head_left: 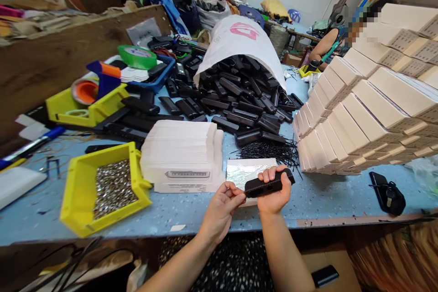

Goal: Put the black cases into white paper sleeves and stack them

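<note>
The right hand grips a black case; the left hand pinches its nine-o'clock end. Boxes stand at two o'clock.

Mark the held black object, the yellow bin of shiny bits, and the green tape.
Black object (263,187): head view, its body.
Yellow bin (79,191): head view, side wall.
Green tape (139,62): head view, outer side.

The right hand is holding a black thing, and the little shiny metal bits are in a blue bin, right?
Not quite: the bin is yellow, not blue, as the head view shows. The little shiny metal bits are in it, and the right hand is holding a black thing.
</note>
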Demonstrator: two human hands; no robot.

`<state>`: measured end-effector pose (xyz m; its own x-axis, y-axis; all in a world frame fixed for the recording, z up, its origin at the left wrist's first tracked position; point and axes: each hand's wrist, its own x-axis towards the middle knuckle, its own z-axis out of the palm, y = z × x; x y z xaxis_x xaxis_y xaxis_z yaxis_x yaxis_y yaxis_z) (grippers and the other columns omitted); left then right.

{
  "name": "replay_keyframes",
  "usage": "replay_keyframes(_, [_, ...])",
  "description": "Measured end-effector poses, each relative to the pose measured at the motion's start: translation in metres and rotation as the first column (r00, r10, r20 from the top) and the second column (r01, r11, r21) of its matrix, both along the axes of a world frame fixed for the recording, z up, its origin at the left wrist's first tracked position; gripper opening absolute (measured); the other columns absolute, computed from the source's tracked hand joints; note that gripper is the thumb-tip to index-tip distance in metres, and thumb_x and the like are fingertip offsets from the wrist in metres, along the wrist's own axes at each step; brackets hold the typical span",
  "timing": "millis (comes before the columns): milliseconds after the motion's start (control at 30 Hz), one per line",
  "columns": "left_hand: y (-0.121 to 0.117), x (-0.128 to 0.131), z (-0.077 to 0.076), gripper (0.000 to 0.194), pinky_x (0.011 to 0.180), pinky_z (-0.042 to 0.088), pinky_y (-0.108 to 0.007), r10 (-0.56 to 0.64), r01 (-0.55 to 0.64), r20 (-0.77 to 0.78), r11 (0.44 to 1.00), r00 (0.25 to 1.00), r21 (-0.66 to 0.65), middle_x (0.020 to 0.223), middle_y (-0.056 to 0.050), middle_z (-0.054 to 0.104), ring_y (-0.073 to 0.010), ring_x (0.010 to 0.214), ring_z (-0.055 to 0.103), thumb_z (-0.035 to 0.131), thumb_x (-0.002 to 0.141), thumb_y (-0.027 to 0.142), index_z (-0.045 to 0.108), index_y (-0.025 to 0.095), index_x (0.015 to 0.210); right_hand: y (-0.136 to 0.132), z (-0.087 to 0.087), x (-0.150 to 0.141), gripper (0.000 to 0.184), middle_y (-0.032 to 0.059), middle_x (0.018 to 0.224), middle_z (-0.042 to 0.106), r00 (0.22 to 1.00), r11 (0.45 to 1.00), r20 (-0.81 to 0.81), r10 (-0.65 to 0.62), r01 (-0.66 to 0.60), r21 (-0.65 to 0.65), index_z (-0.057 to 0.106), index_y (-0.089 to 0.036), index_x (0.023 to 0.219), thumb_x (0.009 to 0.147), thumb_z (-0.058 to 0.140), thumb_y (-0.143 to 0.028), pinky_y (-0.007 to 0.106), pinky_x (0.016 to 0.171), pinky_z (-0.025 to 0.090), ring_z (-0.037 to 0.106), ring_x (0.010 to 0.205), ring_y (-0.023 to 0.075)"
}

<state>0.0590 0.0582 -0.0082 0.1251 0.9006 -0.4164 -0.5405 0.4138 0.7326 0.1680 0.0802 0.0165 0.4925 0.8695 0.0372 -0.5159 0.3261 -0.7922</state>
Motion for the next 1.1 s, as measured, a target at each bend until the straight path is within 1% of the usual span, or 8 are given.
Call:
replay_keyframes(200, [-0.006,0.005,-0.013,0.042,0.065,0.049,-0.026,0.034,-0.009,-0.201,0.992,0.979,0.124,0.061,0.004,0.059,-0.0135,0.062,0.058,0.083,0.052,0.036,0.046,0.022,0.068,0.001,-0.005,-0.002,0.022,-0.0081,0.055,0.033,0.998,0.999,-0.057,0.006,-0.008,-0.038,0.042,-0.025,0.072,0.074,0.054,-0.043,0.024,0.05,0.038,0.035,0.046,0.0093])
replay_keyframes(333, [0.007,-0.036,-0.018,0.04,0.09,0.047,-0.042,0.124,0.032,-0.475,0.951,0.871,0.307,0.093,-0.006,0.067,-0.0248,0.092,0.062,0.081,0.055,0.033,0.059,0.023,0.086,-0.006,-0.006,0.009,0.018,-0.0068,0.054,0.043,0.993,0.996,0.113,0.029,-0.038,0.076,0.049,-0.025,0.07,0.073,0.059,-0.039,0.027,0.051,0.042,0.042,0.046,0.0105])
replay_keyframes(400, [0.02,-0.073,-0.021,0.043,0.102,0.037,-0.05,0.259,0.27,-0.81,0.853,0.526,0.448,0.114,-0.011,0.063,-0.0317,0.112,0.055,0.077,0.06,0.032,0.062,0.024,0.1,-0.007,-0.01,0.017,0.019,-0.0049,0.054,0.05,0.933,0.977,0.351,0.082,-0.144,0.156,0.053,-0.024,0.067,0.07,0.066,-0.037,0.029,0.053,0.044,0.048,0.049,0.0127])
replay_keyframes(500, [0.035,-0.12,-0.026,0.043,0.099,0.038,-0.052,0.329,0.596,-0.942,0.77,-0.066,0.227,0.122,-0.014,0.062,-0.0356,0.116,0.054,0.07,0.069,0.024,0.061,0.023,0.111,0.003,-0.023,0.028,0.022,-0.0021,0.053,0.055,0.778,0.935,0.554,0.295,-0.354,-0.001,0.055,-0.021,0.061,0.068,0.07,-0.035,0.029,0.052,0.043,0.053,0.05,0.0141])
replay_keyframes(633, [0.045,-0.134,-0.03,0.042,0.098,0.04,-0.048,0.364,0.68,-0.884,0.729,-0.293,0.075,0.123,-0.015,0.063,-0.033,0.115,0.056,0.065,0.075,0.021,0.059,0.02,0.117,0.022,-0.041,0.038,0.027,-0.0019,0.065,0.06,0.832,0.936,0.486,0.268,-0.107,-0.334,0.056,-0.021,0.089,0.075,0.062,-0.043,0.032,0.059,0.05,0.062,0.058,0.0182])
replay_keyframes(833, [0.051,-0.127,0.02,0.022,0.09,0.048,-0.044,0.2,0.789,-0.965,0.614,-0.171,-0.012,0.109,-0.015,0.068,-0.0314,0.106,0.061,0.053,0.074,0.015,0.065,0.017,0.092,0.018,-0.049,0.052,0.044,0.0151,0.129,0.052,0.244,0.959,0.97,0.011,0.274,-0.08,0.052,-0.019,0.118,0.08,0.061,-0.04,0.051,0.1,0.041,0.049,0.122,0.0302])
replay_keyframes(933, [0.039,-0.119,0.06,0.029,0.093,0.049,-0.039,-0.094,0.856,-0.991,0.517,0.093,0.031,0.11,-0.009,0.07,-0.0257,0.105,0.063,0.041,0.084,0.027,0.065,0.022,0.1,0.001,-0.03,0.039,0.027,0.0098,0.106,0.061,0.199,0.987,0.97,-0.14,0.1,0.122,0.054,-0.02,0.115,0.09,0.052,-0.03,0.041,0.085,0.051,0.06,0.099,0.0222])
replay_keyframes(1100, [0.01,-0.085,0.065,0.038,0.099,0.045,-0.044,-0.322,0.724,-0.818,0.671,0.477,0.159,0.108,-0.006,0.071,-0.0286,0.109,0.061,0.041,0.082,0.048,0.065,0.024,0.098,-0.023,0.005,-0.005,0.032,0.0112,0.111,0.057,0.071,0.892,0.942,-0.329,-0.303,0.334,0.057,-0.021,0.123,0.091,0.054,-0.027,0.041,0.092,0.047,0.053,0.109,0.0237])
